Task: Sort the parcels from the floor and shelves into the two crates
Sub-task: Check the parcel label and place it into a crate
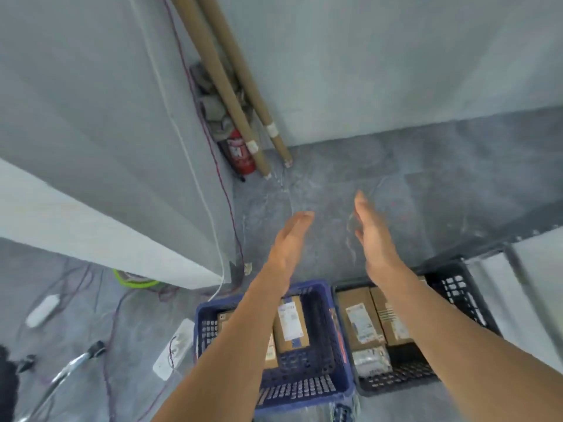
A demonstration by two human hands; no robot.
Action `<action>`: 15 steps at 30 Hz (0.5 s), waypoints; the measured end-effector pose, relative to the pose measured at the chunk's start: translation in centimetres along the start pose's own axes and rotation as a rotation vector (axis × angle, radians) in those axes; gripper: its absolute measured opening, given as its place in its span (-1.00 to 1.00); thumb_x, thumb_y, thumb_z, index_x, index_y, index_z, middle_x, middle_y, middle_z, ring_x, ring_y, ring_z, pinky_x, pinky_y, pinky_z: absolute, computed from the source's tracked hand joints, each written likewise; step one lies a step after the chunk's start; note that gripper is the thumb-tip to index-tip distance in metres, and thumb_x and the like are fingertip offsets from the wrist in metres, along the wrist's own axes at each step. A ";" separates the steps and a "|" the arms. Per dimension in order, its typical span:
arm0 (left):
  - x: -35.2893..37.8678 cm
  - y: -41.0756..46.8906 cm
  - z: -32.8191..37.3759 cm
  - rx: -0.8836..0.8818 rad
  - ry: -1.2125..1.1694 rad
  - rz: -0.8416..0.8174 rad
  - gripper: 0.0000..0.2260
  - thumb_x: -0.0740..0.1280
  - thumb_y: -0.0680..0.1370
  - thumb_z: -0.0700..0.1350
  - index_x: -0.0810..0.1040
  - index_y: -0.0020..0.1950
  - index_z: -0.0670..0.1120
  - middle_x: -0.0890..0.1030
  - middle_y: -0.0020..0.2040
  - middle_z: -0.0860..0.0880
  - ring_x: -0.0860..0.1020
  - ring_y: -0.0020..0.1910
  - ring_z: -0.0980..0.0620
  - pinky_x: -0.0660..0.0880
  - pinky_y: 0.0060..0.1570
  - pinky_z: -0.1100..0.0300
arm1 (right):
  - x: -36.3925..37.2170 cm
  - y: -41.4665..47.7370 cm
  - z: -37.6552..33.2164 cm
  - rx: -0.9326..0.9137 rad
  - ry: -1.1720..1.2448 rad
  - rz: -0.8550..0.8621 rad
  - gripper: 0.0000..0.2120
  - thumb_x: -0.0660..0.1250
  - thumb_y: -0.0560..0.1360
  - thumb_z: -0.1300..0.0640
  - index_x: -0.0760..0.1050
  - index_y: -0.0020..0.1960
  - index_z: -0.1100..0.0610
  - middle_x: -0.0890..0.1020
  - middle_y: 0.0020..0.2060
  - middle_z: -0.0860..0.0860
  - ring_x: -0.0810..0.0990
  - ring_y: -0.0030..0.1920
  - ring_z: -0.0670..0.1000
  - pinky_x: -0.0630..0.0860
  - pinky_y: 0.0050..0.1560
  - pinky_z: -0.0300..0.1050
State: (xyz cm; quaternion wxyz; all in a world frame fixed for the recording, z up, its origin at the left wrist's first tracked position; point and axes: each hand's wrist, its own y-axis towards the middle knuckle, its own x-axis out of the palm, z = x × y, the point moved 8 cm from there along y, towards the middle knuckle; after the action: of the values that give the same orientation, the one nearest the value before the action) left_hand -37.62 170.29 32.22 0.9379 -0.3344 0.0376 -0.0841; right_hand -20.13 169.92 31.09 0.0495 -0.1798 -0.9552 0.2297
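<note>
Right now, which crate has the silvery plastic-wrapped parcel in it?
The black crate, on the right under the right forearm. A silvery wrapped parcel lies in it in front of two brown boxes. The blue crate beside it shows only brown labelled boxes.

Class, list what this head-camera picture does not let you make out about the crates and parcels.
- Blue crate: the left forearm hides much of its contents.
- Black crate: the right forearm covers some parcels.
- Parcel labels: print too blurred to read.
- Shelves: outside the head view.
</note>
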 end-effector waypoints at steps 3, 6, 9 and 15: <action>2.7 -4.6 9.8 0.155 -0.017 -0.055 -0.54 0.30 0.53 0.36 0.46 0.39 0.26 0.41 0.49 0.13 0.38 0.46 0.10 0.29 0.48 -0.06 | -2.3 -3.8 -11.4 -0.160 0.009 0.023 -0.37 0.17 0.69 -0.25 0.16 0.68 -0.06 0.23 0.65 -0.11 0.20 0.63 -0.09 0.10 0.67 0.10; 6.3 -9.9 17.8 0.281 0.006 -0.163 -0.73 0.25 0.62 0.25 0.50 0.28 0.23 0.52 0.34 0.17 0.48 0.31 0.17 0.40 0.25 0.10 | -5.1 -8.5 -20.8 -0.308 0.003 0.112 -0.18 0.18 0.51 -0.43 0.19 0.67 -0.10 0.25 0.61 -0.22 0.23 0.60 -0.14 0.11 0.66 0.09; 9.2 -14.8 23.4 0.385 0.060 -0.257 -0.84 0.22 0.65 0.22 0.49 0.18 0.25 0.52 0.33 0.18 0.48 0.30 0.17 0.39 0.29 0.05 | -7.8 -13.7 -28.0 -0.413 0.041 0.177 -0.27 0.17 0.60 -0.34 0.17 0.68 -0.07 0.26 0.61 -0.19 0.23 0.58 -0.17 0.11 0.66 0.07; 13.8 -24.9 31.3 0.563 0.120 -0.489 -0.69 0.25 0.63 0.24 0.47 0.33 0.20 0.46 0.42 0.15 0.45 0.38 0.13 0.41 0.35 0.00 | -12.8 -24.3 -37.7 -0.580 0.046 0.371 -0.32 0.15 0.64 -0.33 0.15 0.68 -0.12 0.24 0.63 -0.19 0.22 0.61 -0.14 0.11 0.66 0.11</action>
State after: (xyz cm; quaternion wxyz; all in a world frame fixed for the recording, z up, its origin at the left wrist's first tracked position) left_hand -23.38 168.22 72.05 0.9415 -0.0570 -0.0132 -0.3319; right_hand -9.30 160.92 75.52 -0.0245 -0.3623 -0.9304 -0.0503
